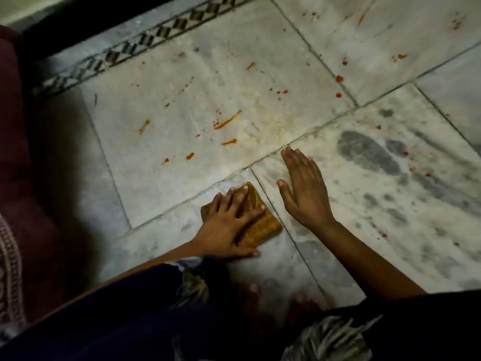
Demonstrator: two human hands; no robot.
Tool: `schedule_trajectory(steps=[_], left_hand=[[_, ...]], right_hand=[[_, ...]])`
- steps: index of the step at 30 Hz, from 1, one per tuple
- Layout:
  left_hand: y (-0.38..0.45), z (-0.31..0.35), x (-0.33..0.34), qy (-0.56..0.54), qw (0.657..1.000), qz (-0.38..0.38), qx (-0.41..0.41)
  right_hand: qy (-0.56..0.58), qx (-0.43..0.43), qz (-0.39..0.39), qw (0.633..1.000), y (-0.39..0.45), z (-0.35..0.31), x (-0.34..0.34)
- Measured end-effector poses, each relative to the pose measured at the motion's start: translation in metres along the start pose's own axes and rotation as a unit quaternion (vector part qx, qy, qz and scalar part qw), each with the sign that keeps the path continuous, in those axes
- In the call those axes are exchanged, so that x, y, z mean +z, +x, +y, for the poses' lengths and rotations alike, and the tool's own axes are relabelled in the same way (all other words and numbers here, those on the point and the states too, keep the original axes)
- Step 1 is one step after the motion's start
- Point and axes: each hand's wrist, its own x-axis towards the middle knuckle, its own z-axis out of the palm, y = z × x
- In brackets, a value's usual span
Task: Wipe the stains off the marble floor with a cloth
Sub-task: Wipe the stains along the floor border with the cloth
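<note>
The left hand (229, 225) is pressing flat-fingered on a folded yellow-brown cloth (260, 225) at lower centre; the right hand (304, 188) is resting open on the grey-white marble floor (286, 74), while orange-red stains (227, 120) are lying unwiped above, so most wiping is looking undone

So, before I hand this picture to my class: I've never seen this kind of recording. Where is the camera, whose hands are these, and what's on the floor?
There is no machine here. The single picture comes from a camera worn on a person's head, looking forward and down, so the hands are that person's own. They are crouched over a marble floor of pale tiles. The left hand lies flat, fingers spread, pressing a folded brown-orange cloth onto the floor. The right hand rests open on the neighbouring tile and holds nothing. Red-orange stains, streaks and drops, are scattered over the tiles beyond the hands. At the left edge sits a dark red rug.
</note>
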Motion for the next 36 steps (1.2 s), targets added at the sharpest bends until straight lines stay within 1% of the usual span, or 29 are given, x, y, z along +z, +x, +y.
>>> schedule_trajectory(steps=[2,4,8,10,12,15,18,19,21,24,26,28,29,32,34,36], left_hand=[[0.002,0.005,-0.001,0.043,0.999,-0.027,0.0],[0.004,0.005,-0.004,0.06,0.998,-0.006,-0.003],[0.008,0.002,-0.008,0.042,0.999,0.03,-0.001],[0.008,0.001,-0.012,-0.008,0.999,0.041,-0.014],[0.002,-0.01,-0.021,-0.062,0.995,0.063,-0.052],[-0.019,-0.042,-0.038,-0.129,0.972,0.141,-0.136],[-0.038,-0.081,-0.058,-0.145,0.938,0.211,-0.233],[-0.041,-0.092,-0.064,-0.142,0.929,0.223,-0.26],[-0.039,-0.114,-0.074,-0.12,0.916,0.231,-0.304],[-0.021,-0.14,-0.077,-0.09,0.912,0.225,-0.332],[-0.001,-0.152,-0.071,-0.074,0.912,0.206,-0.347],[0.022,-0.155,-0.06,-0.056,0.92,0.185,-0.342],[0.031,-0.153,-0.055,-0.054,0.924,0.186,-0.331],[0.05,-0.14,-0.043,-0.075,0.928,0.178,-0.318],[0.047,-0.127,-0.036,-0.049,0.947,0.157,-0.276],[0.026,-0.123,-0.026,-0.023,0.962,0.157,-0.223]], right_hand=[[0.003,0.01,0.002,1.0,-0.001,-0.001,-0.001],[0.002,0.02,-0.006,1.0,-0.001,-0.003,0.001],[0.004,0.024,-0.001,1.0,0.001,-0.01,0.009],[0.0,0.025,-0.014,1.0,0.005,-0.016,0.017],[-0.005,0.013,-0.029,0.999,0.014,-0.024,0.025],[-0.011,0.009,-0.044,0.999,0.032,-0.031,0.043],[-0.033,0.026,-0.058,0.997,0.048,-0.037,0.06],[-0.042,0.033,-0.067,0.996,0.05,-0.038,0.065],[-0.059,0.044,-0.079,0.994,0.056,-0.037,0.071],[-0.098,0.079,-0.089,0.988,0.064,-0.026,0.08],[-0.115,0.103,-0.091,0.984,0.067,-0.018,0.087],[-0.134,0.099,-0.083,0.983,0.069,-0.011,0.094],[-0.139,0.094,-0.076,0.983,0.069,-0.009,0.095],[-0.148,0.08,-0.072,0.983,0.068,-0.007,0.096],[-0.153,0.079,-0.07,0.983,0.069,-0.008,0.095],[-0.152,0.08,-0.072,0.982,0.069,-0.008,0.094]])
